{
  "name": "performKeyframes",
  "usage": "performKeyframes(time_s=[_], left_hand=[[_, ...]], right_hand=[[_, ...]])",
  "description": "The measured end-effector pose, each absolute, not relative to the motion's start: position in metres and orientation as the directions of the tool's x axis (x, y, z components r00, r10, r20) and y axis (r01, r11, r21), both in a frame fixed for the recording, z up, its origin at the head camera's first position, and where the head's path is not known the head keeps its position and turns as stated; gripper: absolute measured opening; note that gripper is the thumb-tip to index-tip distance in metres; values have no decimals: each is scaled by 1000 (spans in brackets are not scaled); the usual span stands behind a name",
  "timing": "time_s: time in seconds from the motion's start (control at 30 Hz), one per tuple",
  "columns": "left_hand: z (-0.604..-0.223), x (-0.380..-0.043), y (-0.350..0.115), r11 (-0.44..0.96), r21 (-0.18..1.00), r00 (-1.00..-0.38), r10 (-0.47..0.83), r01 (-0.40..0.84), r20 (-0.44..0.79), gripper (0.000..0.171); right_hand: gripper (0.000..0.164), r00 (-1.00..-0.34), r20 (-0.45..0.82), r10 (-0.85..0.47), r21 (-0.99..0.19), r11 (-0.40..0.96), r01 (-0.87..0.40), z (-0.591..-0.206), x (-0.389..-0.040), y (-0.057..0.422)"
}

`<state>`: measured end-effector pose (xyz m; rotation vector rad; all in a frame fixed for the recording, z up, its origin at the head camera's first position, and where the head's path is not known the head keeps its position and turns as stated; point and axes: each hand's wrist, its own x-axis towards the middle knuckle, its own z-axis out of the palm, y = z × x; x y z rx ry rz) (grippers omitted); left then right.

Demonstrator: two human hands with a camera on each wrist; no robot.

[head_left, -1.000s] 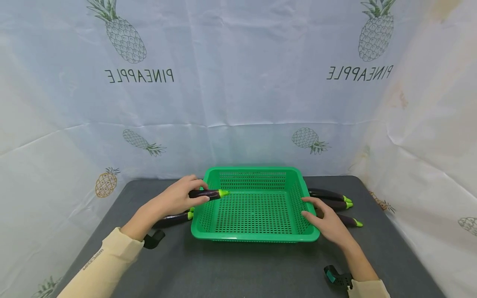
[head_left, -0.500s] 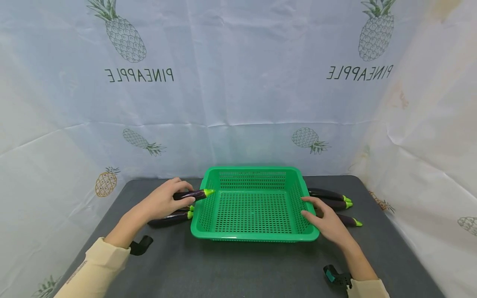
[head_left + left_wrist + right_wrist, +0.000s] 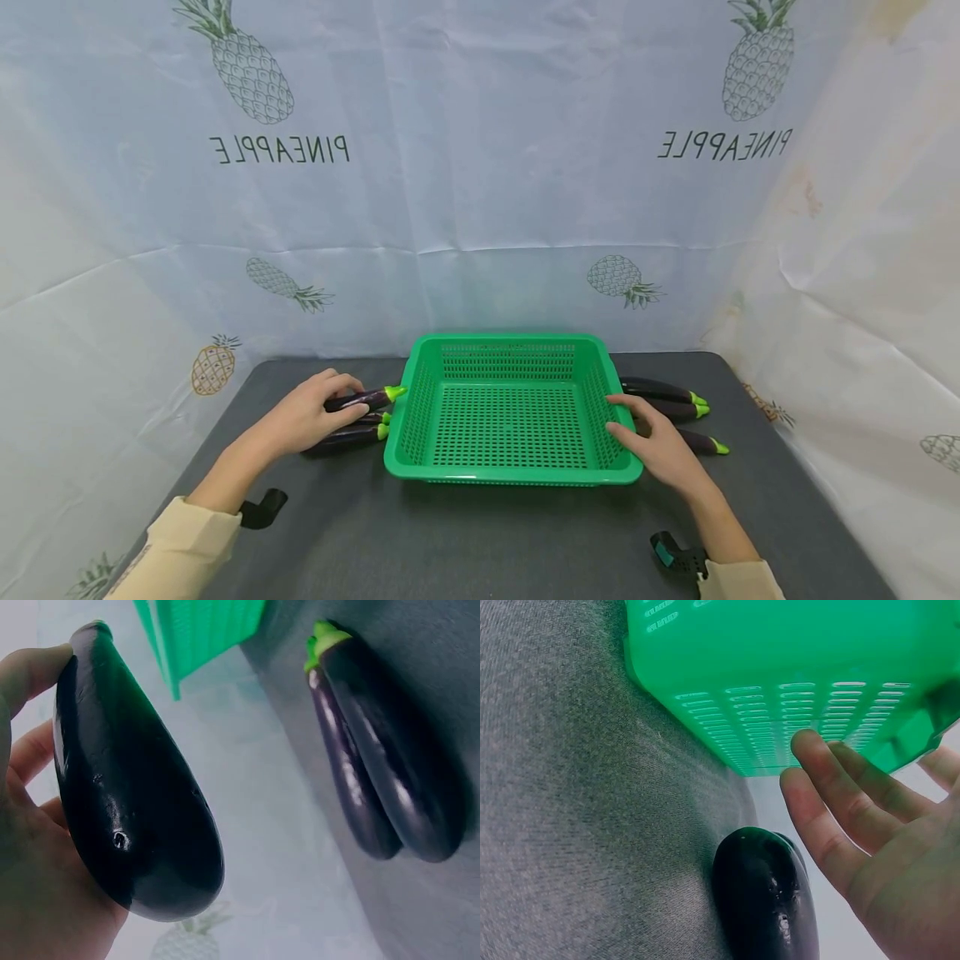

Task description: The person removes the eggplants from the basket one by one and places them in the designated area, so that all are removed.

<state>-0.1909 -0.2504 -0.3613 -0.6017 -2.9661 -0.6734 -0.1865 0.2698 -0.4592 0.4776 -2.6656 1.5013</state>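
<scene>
In the head view my left hand (image 3: 303, 414) holds a dark purple eggplant (image 3: 356, 401) by its sides, its green stem end pointing right at the basket's left rim. The left wrist view shows this eggplant (image 3: 139, 787) between thumb and fingers, raised over two more eggplants (image 3: 390, 750) lying side by side on the table. A green plastic basket (image 3: 513, 476) with slotted walls stands mid-table, nothing inside it. My right hand (image 3: 660, 446) holds the basket's right rim, thumb and forefinger over the edge; its other fingers (image 3: 817, 814) lie along the outer wall.
Several eggplants (image 3: 701, 443) lie right of the basket, partly behind the right hand. The dark grey table (image 3: 465, 542) meets a white cloth backdrop (image 3: 480, 192) printed with pineapples behind and at both sides. Black camera mounts (image 3: 678, 557) are strapped to the wrists.
My left hand has carried the eggplant left and slightly down, from over the basket's left side to above the eggplants on the left. The right hand and basket have stayed put.
</scene>
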Motion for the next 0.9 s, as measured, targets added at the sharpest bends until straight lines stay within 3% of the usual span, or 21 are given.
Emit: performKeyframes(time_s=[0.53,0.9], left_hand=[[-394,-184,-271,856,412,-947,314,313,67,37],[-419,-181,-270,870,393,-951,306,296,40,26]], right_hand=[[51,-950,192,-246,-824,486,-292,-461,-189,272],[51,-952,180,-247,-837,469,-280,-459,-187,271]])
